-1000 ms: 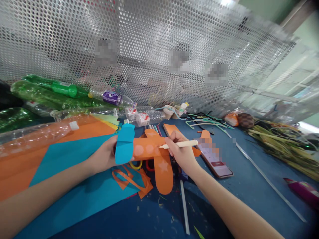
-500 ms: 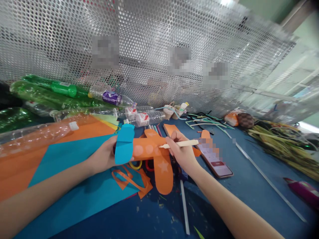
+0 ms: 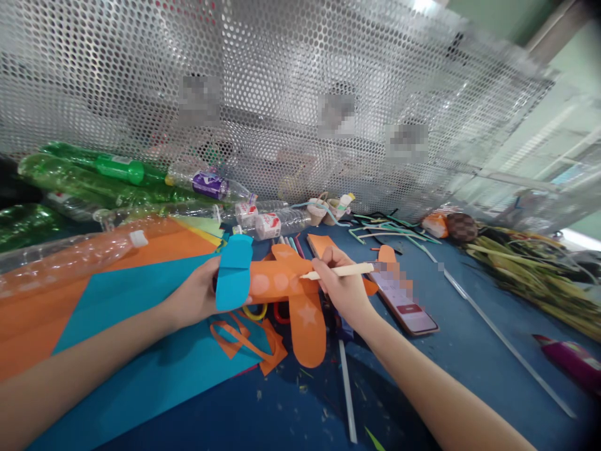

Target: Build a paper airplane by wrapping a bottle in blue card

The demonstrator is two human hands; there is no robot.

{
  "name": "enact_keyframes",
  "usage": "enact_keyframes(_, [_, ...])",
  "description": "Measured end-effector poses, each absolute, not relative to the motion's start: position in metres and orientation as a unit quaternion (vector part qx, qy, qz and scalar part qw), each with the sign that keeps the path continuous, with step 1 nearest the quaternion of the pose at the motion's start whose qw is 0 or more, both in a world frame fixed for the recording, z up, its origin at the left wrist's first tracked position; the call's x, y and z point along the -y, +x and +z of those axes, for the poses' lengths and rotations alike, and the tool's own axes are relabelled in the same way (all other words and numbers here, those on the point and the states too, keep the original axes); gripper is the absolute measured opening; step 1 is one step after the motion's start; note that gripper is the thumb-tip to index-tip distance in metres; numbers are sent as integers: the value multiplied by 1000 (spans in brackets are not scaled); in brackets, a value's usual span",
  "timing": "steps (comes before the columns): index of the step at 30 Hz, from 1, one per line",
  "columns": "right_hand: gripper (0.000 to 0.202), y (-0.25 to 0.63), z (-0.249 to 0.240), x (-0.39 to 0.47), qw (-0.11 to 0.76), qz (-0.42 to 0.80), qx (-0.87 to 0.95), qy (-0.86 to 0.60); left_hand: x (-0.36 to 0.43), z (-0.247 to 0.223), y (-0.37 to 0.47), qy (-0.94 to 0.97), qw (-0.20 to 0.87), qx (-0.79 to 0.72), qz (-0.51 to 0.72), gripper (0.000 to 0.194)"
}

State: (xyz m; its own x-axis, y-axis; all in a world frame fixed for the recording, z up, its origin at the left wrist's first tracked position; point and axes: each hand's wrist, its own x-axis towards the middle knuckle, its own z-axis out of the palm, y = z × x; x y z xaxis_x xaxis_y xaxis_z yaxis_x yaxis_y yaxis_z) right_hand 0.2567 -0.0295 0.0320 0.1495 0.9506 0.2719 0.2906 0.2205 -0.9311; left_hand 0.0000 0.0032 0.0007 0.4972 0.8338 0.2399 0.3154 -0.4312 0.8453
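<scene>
1. In the center of the frame, the left hand (image 3: 200, 293) holds the left end of an orange paper airplane (image 3: 307, 326), beside its blue paper piece (image 3: 235, 272); the fingertips are hidden behind it.
2. The right hand (image 3: 339, 282) pinches a cream marker (image 3: 350, 270), its fingers closed around the barrel and its tip at the airplane's orange body.
3. Pale circles run along that body, and a pale star shows on the wing pointing toward the bottom of the frame.
4. Below the airplane are orange paper scraps (image 3: 276, 351), partly over a large blue sheet (image 3: 136, 319), and a yellow loop handle (image 3: 257, 313).
5. The blue sheet overlaps an orange sheet (image 3: 28, 332) at the left of the frame.
6. Right of the right hand, a phone (image 3: 410, 310) lies on the blue counter (image 3: 469, 382) with its screen lit.
7. Green bottles (image 3: 119, 168) and clear bottles (image 3: 282, 223) lie from the upper left toward the center, in front of a perforated metal panel (image 3: 282, 69).
8. A pale stick (image 3: 348, 394) lies at bottom center; dry stalks (image 3: 530, 275) are piled at the right.
</scene>
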Motion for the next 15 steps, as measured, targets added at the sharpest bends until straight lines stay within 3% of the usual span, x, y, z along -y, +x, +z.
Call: enact_keyframes(15, [31, 258, 33, 28, 535, 312, 568, -542, -3, 0, 2, 762, 392, -379, 349, 49])
